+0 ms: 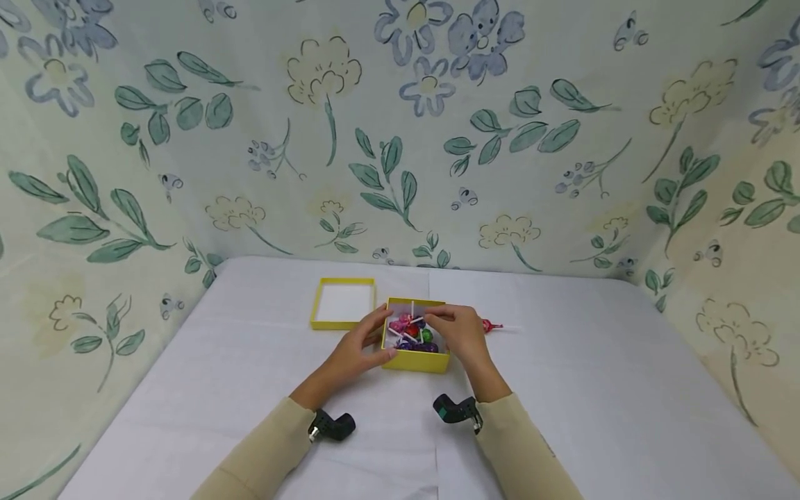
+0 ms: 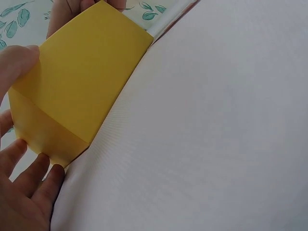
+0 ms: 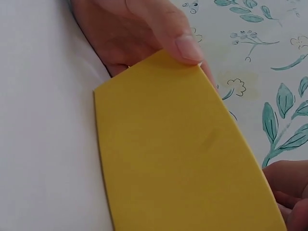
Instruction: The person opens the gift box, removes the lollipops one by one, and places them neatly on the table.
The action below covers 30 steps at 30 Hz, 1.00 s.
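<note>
A yellow box (image 1: 415, 361) full of lollipops (image 1: 412, 331) with white sticks stands on the table. My left hand (image 1: 351, 353) holds it at the left, thumb on the front wall near the corner and fingers against the side wall, as the left wrist view shows. Over the box's right rim reaches my right hand (image 1: 459, 332). Its thumb and finger pinch a lollipop's white stick (image 1: 417, 320) above the others. In the right wrist view the box's front wall (image 3: 178, 144) hides the lollipops, and only part of my right hand (image 3: 288, 192) shows behind it.
The yellow lid (image 1: 334, 324) lies with its white inside up, behind and left of the box. Another lollipop (image 1: 489, 325), red-wrapped, lies right of my right hand. White cloth (image 1: 594, 389) covers the table, and a floral curtain (image 1: 400, 139) hangs behind.
</note>
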### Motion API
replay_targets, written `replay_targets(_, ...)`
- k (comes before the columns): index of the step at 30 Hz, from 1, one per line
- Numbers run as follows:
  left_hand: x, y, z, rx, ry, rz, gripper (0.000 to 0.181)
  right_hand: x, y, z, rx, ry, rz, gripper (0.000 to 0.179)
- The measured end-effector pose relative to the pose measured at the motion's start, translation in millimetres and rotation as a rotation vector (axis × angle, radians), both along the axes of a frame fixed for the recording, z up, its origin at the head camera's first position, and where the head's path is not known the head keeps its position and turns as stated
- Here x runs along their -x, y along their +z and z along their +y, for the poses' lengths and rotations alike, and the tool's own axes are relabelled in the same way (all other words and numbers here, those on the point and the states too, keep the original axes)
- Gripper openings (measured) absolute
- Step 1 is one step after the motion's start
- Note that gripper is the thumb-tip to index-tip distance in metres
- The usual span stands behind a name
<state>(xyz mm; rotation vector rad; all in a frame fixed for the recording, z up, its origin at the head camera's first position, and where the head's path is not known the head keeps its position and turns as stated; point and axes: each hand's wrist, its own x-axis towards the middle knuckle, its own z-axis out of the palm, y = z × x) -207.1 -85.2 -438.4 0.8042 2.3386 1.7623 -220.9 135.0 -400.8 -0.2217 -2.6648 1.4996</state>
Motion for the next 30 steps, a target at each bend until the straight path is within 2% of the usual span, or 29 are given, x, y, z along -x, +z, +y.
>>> replay_targets(5, 12.5, -23.6, 1.6, 0.031, 0.035, 0.007, 0.074, 0.4, -2.8, 0, -0.036, 0.016, 0.006, 0.017)
replay_targets(7, 14.1, -26.5, 1.5, 0.036, 0.035, 0.007, 0.075, 1.0, -3.6, 1, -0.055, 0.023, 0.000, 0.015)
replay_targets(19, 15.6, -17.0, -1.0, 0.044, 0.031, 0.021, 0.078, 3.8, 1.5, 0, -0.112, 0.074, 0.013, 0.011)
replay_targets(25, 18.0, -19.8, 0.3, 0.029, 0.012, 0.034, 0.078, 2.4, 2.0, 0, -0.118, 0.043, -0.006, 0.010)
replay_targets(30, 16.2, -22.7, -0.8, 0.031, 0.030, 0.018, 0.078, 0.7, 1.2, -2, -0.133, 0.052, -0.006, 0.010)
